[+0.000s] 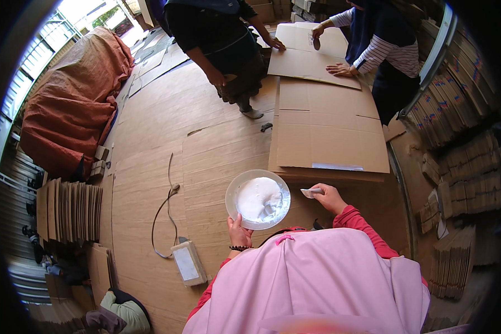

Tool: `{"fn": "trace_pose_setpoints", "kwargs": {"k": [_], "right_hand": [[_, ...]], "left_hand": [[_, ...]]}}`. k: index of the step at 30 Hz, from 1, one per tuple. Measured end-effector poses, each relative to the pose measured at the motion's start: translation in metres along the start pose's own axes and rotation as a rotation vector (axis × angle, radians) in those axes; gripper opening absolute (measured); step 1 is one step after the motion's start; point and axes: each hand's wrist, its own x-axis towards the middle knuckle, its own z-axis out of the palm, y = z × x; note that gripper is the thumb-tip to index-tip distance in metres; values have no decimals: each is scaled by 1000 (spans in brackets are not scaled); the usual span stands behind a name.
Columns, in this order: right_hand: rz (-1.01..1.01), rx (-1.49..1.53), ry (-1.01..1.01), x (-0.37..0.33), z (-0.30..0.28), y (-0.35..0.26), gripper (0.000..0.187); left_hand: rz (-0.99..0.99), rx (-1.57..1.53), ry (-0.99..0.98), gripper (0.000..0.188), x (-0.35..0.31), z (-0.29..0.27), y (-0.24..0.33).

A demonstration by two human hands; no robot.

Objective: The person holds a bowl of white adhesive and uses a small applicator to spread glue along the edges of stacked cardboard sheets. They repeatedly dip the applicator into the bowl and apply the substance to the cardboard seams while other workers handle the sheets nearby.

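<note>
My left hand [239, 231] grips the near-left rim of a round, whitish bowl [230, 195]. Thick white paste [257, 196] fills much of it, stirred up on the right side. To the right of the bowl, my right hand [329, 199] is closed around a small, flat, pale spatula [309, 192]; its handle is mostly hidden by my fingers. Just beyond both hands lies a stack of flat cardboard sheets [331, 131]. Along the top sheet's near edge runs a shiny whitish strip [338, 166].
Two people stand across the stack, hands on another cardboard sheet [312, 64]; one holds a dark oval tool [316, 43]. A cable [170, 195] and a pale box [188, 263] lie on the floor. An orange tarp [72, 100] covers a pile; cardboard bundles [456, 189] line the right.
</note>
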Motion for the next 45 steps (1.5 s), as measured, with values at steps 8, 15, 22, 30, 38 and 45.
{"fn": "trace_pose_setpoints", "kwargs": {"k": [8, 15, 22, 30, 38, 45], "right_hand": [[2, -17, -21, 6, 1, 1, 17], [36, -13, -26, 11, 5, 31, 17], [378, 171, 34, -3, -2, 95, 19], [611, 153, 192, -39, -19, 149, 16], [693, 130, 223, -49, -18, 157, 18], [608, 178, 189, -43, -13, 151, 18]], "left_hand": [[11, -20, 17, 28, 0, 0, -1], [18, -28, 23, 29, 1, -1, -2], [12, -20, 29, 31, 2, -1, -1], [3, -11, 22, 29, 2, 0, 0], [0, -3, 11, 28, 4, 0, 1], [3, 2, 3, 28, 3, 0, 0]]}}
